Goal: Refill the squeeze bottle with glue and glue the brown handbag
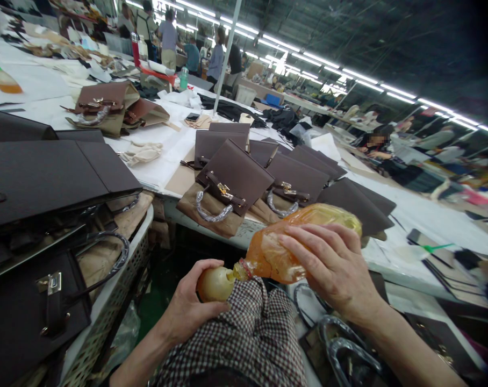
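My right hand (328,258) is wrapped over a large clear plastic bottle (276,250) of orange-yellow liquid. The bottle is tipped, its neck pointing down to the left. Below its mouth, my left hand (187,301) grips a small round yellowish container (215,285) by its sides. The bottle's mouth meets or nearly meets the container's opening; whether they touch I cannot tell. Both are above my lap, over checked cloth (244,328). Just beyond the bottle, a dark brown handbag (239,177) with a wrapped handle hangs partly over the table edge.
At left, a plastic crate (107,312) holds dark bags with wrapped handles. More brown bags (300,174) overlap on the white table (421,209). Green-nozzled squeeze bottles (4,80) lie far left and at right. A thin pole (228,59) rises from the table. Several people stand farther back.
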{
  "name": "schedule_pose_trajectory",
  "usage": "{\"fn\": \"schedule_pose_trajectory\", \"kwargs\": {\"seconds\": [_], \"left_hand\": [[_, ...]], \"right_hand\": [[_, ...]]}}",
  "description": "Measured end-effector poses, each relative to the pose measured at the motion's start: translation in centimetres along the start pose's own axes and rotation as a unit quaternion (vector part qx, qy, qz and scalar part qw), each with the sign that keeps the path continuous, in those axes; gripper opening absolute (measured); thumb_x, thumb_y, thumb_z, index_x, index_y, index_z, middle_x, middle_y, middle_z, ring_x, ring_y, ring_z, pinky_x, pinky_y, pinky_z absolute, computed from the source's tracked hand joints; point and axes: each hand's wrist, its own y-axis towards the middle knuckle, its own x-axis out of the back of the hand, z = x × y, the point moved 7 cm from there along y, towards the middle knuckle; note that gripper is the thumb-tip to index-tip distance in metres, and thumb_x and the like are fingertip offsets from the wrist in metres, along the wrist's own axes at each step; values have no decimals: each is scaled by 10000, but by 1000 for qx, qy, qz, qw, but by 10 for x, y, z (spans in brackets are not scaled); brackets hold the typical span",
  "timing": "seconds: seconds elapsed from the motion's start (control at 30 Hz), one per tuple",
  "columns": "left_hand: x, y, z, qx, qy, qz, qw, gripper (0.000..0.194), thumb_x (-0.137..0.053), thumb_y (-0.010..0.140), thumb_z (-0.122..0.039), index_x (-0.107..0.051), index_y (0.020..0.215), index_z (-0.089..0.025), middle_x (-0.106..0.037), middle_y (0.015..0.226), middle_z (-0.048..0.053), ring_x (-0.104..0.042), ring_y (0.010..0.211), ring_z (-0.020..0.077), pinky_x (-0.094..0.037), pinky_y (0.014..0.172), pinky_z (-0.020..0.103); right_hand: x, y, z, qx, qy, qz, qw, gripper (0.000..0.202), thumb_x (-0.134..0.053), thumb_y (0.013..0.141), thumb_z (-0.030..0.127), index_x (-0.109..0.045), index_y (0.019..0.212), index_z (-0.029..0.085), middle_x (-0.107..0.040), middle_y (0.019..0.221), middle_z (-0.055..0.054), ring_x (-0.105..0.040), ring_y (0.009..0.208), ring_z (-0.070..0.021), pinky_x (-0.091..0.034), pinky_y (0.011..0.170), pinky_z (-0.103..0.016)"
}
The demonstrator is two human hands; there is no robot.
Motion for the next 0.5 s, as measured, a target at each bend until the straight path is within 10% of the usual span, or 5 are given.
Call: {"fn": "schedule_pose_trajectory", "kwargs": {"seconds": [0.5], "left_hand": [[-1, 2, 2, -9, 7, -5, 1000, 660, -907, 717, -175, -621, 1293, -324, -623, 1413, 27, -621, 1245, 263, -479, 1082, 409]], "right_hand": [[9, 0, 5, 28, -39, 4, 999, 761, -521, 1049, 55, -156, 1697, 217, -698, 1392, -144, -607, 1233, -354, -409, 1022, -570]]}}
